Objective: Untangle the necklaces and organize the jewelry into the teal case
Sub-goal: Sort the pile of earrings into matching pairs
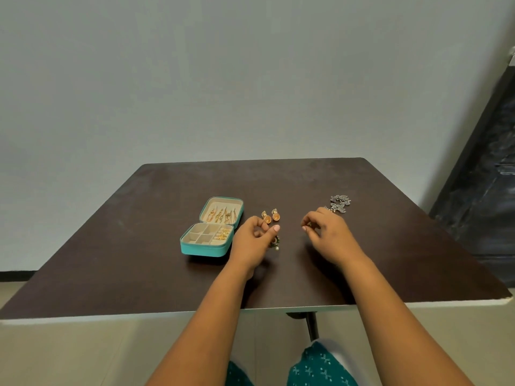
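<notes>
both hands hover over the table: left hand pinches a green earring, right hand curls, seemingly holding nothing. teal case lies open just left of my left hand, nearer it.

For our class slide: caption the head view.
Two hands sort earrings beside an open teal case.

The table has a dark brown, matt top, a little scuffed. The teal case looks like grained leatherette, with a soft beige lining. The earrings are shiny gold metal; the silver jewelry looks dull.
</notes>
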